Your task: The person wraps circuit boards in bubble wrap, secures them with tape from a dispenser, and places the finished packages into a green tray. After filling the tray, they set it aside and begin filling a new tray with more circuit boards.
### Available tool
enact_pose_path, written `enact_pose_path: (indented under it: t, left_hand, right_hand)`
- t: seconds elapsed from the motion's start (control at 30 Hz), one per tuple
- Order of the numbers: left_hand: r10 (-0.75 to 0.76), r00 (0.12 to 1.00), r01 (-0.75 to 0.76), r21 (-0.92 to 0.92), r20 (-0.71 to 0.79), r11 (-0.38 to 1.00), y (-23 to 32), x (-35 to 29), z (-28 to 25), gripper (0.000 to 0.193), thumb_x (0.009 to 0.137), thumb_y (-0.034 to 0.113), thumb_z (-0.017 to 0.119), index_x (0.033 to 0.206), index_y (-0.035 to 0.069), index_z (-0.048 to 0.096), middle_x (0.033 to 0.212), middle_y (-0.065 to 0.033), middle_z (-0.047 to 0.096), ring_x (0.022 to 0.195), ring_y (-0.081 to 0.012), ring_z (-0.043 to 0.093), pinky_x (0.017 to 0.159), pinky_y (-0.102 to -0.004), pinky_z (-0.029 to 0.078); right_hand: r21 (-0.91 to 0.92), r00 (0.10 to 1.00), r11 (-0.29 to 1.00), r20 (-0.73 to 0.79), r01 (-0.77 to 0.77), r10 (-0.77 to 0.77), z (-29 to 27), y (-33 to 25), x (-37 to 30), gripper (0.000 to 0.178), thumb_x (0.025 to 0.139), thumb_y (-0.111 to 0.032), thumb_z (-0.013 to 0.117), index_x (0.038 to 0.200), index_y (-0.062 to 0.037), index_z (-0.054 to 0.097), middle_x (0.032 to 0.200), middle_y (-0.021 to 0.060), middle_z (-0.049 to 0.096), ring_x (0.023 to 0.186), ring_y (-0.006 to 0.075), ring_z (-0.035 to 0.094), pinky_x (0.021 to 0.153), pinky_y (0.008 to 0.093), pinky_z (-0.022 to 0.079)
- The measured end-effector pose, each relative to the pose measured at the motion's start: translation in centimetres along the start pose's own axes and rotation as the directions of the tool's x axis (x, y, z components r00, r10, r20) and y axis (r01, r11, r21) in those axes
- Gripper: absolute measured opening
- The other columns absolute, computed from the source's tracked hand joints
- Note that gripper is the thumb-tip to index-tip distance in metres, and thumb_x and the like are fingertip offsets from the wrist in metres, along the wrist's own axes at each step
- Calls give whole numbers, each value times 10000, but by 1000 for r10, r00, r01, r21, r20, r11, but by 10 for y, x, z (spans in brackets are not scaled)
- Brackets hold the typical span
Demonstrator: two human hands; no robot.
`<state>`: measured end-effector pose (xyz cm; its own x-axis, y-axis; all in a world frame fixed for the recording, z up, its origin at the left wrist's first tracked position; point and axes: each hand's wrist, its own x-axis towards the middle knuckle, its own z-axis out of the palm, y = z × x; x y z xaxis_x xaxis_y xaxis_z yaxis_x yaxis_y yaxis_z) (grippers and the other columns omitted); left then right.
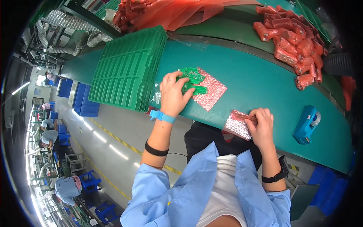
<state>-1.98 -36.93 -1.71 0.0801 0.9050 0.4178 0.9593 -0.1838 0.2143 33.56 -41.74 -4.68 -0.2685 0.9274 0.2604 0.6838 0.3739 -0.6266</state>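
My left hand (173, 92) curls its fingers and thumb over the left ends of several green circuit boards (196, 77). These boards lie on a flat sheet of pink bubble wrap (211, 94) on the green table. At the table's near edge, my right hand (263, 125) pinches a second, smaller piece of pink bubble wrap (238, 125) between thumb and fingers. Its upper edge is folded or rolled over, and whether anything is inside cannot be seen.
Stacked green compartment trays (124, 70) stand left of my left hand. A blue tape dispenser (305, 125) sits to the right. Red wrapped bundles (293, 41) are heaped at the far right, beside red plastic film (177, 13) at the back. Co-workers sit far left.
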Motion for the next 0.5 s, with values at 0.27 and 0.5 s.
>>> enact_pose_path:
  t: [0.27, 0.5]
  left_hand:
    - [70, 998, -69, -100, 1, 993, 15, -10, 4, 241, 804, 149, 894, 1009, 88, 784, 1208, -98, 701, 1185, -339, 633, 989, -475, 505]
    - [325, 903, -26, -718, 282, 695, 130, -8, -1, 125, 855, 74, 852, 915, 57, 744, 1109, -94, 737, 1112, -285, 659, 942, -419, 531]
  right_hand:
    - [24, 1000, 999, -20, 21, -21, -13, 20, 4, 276, 781, -117, 882, 960, -97, 673, 948, 56, 669, 975, 303, 618, 882, 435, 437]
    - [19, 1000, 1000, -1, -23, 23, -27, 23, 6, 278, 787, -135, 882, 995, -123, 697, 990, 46, 655, 1008, 300, 618, 887, 450, 442]
